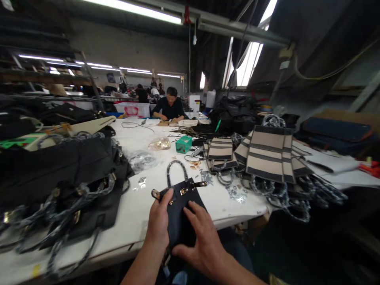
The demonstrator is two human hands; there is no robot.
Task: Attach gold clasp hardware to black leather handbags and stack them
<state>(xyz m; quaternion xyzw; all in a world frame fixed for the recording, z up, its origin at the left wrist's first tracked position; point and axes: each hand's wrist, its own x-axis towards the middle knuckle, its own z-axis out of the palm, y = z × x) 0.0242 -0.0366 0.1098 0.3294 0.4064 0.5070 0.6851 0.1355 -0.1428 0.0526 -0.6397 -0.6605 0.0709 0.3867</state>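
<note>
A black handbag panel (pixel 181 213) with a gold clasp and a plastic-wrapped loop handle (pixel 177 163) leans at the table's front edge. My left hand (pixel 158 221) grips its left side, thumb on the front near the strap end and gold fitting. Spread across the lower right of the panel lies my right hand (pixel 203 237), its fingers apart and the thumb stretched left. A short strap with gold hardware (pixel 198 184) sticks out at the upper right. The panel's underside and my left fingertips behind it are hidden.
Black bag pieces with wrapped handles (pixel 86 178) are piled on the left. Striped beige-and-black panels (pixel 268 154) stack at the right. A green box (pixel 183 144), a bag of gold parts (pixel 160 143) and small metal plates (pixel 237 193) lie between. A co-worker (pixel 170 105) sits across the table.
</note>
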